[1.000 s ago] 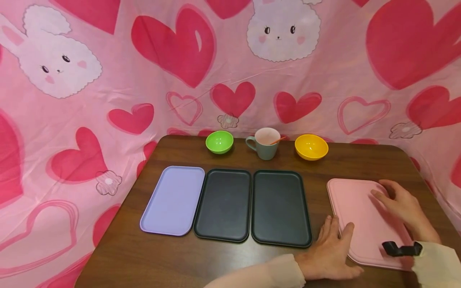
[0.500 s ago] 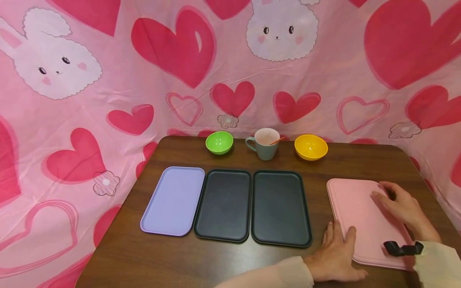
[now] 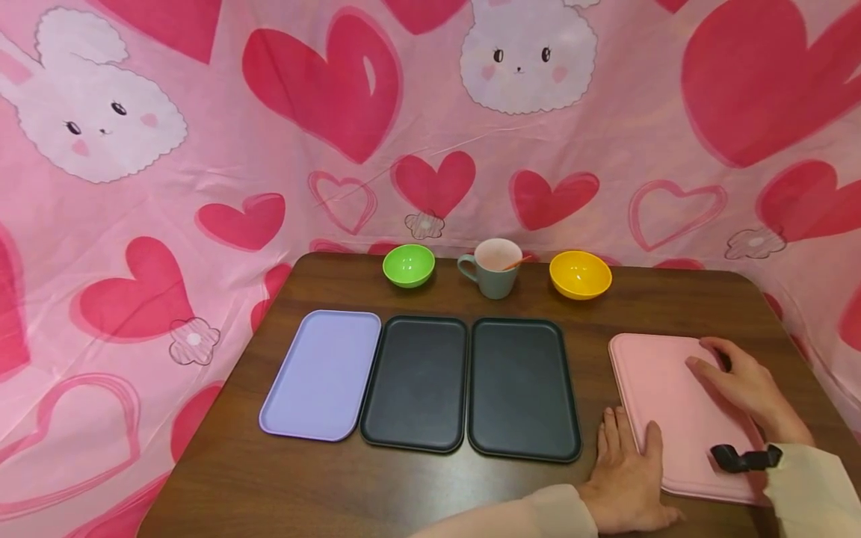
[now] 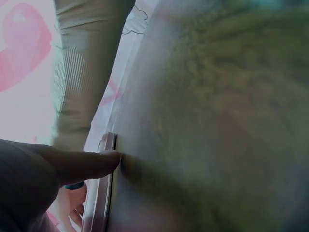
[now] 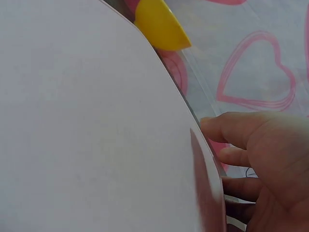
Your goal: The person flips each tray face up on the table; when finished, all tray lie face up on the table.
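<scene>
At the right of the table lies a pink tray (image 3: pixel 679 411), flat on the wood. My left hand (image 3: pixel 625 478) is beside its near left edge, fingers straight and spread, thumb touching or just over the rim. In the left wrist view, an outstretched finger (image 4: pixel 96 164) reaches the tray's edge (image 4: pixel 100 203). My right hand (image 3: pixel 753 385) is at the opposite long edge, its fingers along the rim and its thumb over the tray. The right wrist view shows loosely extended fingers (image 5: pixel 236 128) against the pink tray's side (image 5: pixel 120 121).
Left of the pink tray lie two black trays (image 3: pixel 523 388) (image 3: pixel 415 385) and a lilac tray (image 3: pixel 323 373), side by side. Behind them stand a green bowl (image 3: pixel 409 267), a grey-blue mug (image 3: pixel 494 278) holding an orange stick (image 3: pixel 516 263), and a yellow bowl (image 3: pixel 580 276). Patterned pink cloth hangs behind.
My left hand has shifted slightly right and turned a little, its fingers now pointing more straight ahead. The right hand and the trays look nearly the same.
</scene>
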The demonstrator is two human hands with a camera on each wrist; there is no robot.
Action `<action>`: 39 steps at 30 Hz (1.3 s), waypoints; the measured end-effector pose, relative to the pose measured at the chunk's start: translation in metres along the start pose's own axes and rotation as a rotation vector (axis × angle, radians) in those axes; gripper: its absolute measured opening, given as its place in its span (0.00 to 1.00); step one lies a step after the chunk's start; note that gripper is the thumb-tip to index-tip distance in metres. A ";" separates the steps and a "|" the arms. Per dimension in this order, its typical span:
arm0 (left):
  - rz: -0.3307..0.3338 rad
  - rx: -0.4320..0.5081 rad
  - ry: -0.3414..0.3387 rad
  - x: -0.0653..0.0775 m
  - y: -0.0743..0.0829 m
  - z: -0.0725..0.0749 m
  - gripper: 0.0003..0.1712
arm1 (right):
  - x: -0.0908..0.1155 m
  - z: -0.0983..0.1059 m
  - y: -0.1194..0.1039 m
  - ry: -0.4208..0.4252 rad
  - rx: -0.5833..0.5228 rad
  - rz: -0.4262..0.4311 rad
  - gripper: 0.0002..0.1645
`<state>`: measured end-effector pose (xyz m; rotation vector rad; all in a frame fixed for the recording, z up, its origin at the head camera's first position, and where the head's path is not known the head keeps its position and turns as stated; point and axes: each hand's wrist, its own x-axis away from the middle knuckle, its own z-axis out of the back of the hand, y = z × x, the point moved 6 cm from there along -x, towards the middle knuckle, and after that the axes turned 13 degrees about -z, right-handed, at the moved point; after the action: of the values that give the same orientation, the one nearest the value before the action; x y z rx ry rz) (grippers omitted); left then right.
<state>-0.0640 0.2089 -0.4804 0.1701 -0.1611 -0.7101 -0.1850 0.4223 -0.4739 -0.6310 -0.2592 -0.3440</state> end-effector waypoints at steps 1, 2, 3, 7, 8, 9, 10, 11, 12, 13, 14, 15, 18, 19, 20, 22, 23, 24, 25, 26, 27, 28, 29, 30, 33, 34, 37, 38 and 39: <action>-0.004 -0.008 0.008 0.000 0.000 0.001 0.64 | 0.000 0.000 0.000 0.002 0.002 0.000 0.48; -0.008 -0.017 0.016 -0.001 0.000 0.001 0.65 | 0.000 0.000 0.000 0.005 0.003 0.002 0.48; -0.015 -0.030 0.027 -0.001 0.000 0.002 0.65 | 0.000 0.001 0.000 0.008 0.003 0.004 0.48; -0.025 -0.077 0.064 -0.003 -0.002 0.007 0.63 | 0.001 0.001 -0.001 0.016 -0.008 0.013 0.47; -0.026 -0.088 0.072 -0.003 -0.003 0.008 0.63 | 0.002 0.001 -0.001 0.013 -0.013 0.012 0.47; -0.025 -0.100 0.079 -0.004 -0.003 0.009 0.62 | 0.003 0.000 -0.002 0.010 -0.019 0.012 0.47; -0.024 -0.105 0.080 -0.004 -0.003 0.009 0.62 | 0.003 0.000 -0.002 0.015 -0.023 0.013 0.47; -0.023 -0.108 0.081 -0.005 -0.004 0.009 0.62 | 0.004 0.000 -0.002 0.017 -0.027 0.012 0.46; -0.024 -0.110 0.081 -0.005 -0.003 0.010 0.61 | 0.004 0.000 -0.003 0.023 -0.027 0.013 0.46; -0.027 -0.113 0.081 -0.005 -0.003 0.010 0.61 | 0.005 0.000 -0.003 0.029 -0.028 0.012 0.45; -0.029 -0.117 0.082 -0.006 -0.003 0.011 0.62 | 0.005 0.000 -0.004 0.037 -0.028 0.013 0.45; -0.031 -0.117 0.082 -0.006 -0.003 0.011 0.62 | 0.006 0.000 -0.004 0.043 -0.028 0.015 0.44; -0.039 -0.131 0.086 -0.008 -0.004 0.014 0.63 | 0.007 0.000 -0.006 0.059 -0.020 0.021 0.43; -0.040 -0.140 0.086 -0.009 -0.004 0.014 0.63 | 0.006 0.000 -0.007 0.062 -0.017 0.023 0.43; -0.041 -0.147 0.085 -0.009 -0.004 0.015 0.63 | 0.006 0.000 -0.008 0.065 -0.013 0.023 0.43; -0.047 -0.160 0.088 -0.010 -0.005 0.017 0.64 | 0.006 0.000 -0.008 0.070 -0.004 0.023 0.43; -0.050 -0.157 0.088 -0.010 -0.005 0.018 0.64 | 0.006 0.000 -0.009 0.069 -0.002 0.022 0.43; -0.055 -0.150 0.091 -0.010 -0.005 0.019 0.64 | 0.006 0.000 -0.008 0.063 -0.001 0.017 0.43; -0.060 -0.137 0.090 -0.010 -0.006 0.019 0.64 | 0.006 0.000 -0.008 0.057 -0.002 0.013 0.44; -0.065 -0.120 0.093 -0.010 -0.007 0.020 0.65 | 0.006 0.000 -0.008 0.051 -0.002 0.009 0.44; -0.068 -0.103 0.094 -0.011 -0.007 0.020 0.65 | 0.006 -0.001 -0.008 0.043 -0.003 0.007 0.45; -0.069 -0.083 0.093 -0.011 -0.008 0.021 0.66 | 0.006 -0.001 -0.007 0.035 -0.003 0.003 0.45; -0.069 -0.066 0.093 -0.011 -0.009 0.022 0.66 | 0.006 -0.001 -0.007 0.026 -0.003 -0.001 0.46; -0.065 -0.053 0.095 -0.011 -0.009 0.023 0.66 | 0.006 -0.001 -0.007 0.021 -0.001 -0.005 0.46; -0.049 -0.023 0.106 -0.011 -0.012 0.025 0.67 | 0.005 -0.001 -0.007 0.004 0.004 -0.014 0.48; -0.044 -0.007 0.113 -0.011 -0.013 0.026 0.67 | 0.005 -0.001 -0.007 -0.001 0.004 -0.018 0.48; -0.039 0.068 0.140 -0.009 -0.015 0.030 0.66 | 0.004 -0.001 -0.006 -0.013 0.005 -0.024 0.50; -0.039 0.106 0.148 -0.009 -0.016 0.031 0.66 | 0.004 -0.002 -0.006 -0.022 0.003 -0.028 0.50; -0.043 0.145 0.158 -0.009 -0.017 0.033 0.65 | 0.004 -0.002 -0.006 -0.025 0.000 -0.028 0.51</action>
<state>-0.0879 0.1989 -0.4531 0.3675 -0.0581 -0.7248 -0.1836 0.4160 -0.4713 -0.6324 -0.2921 -0.3635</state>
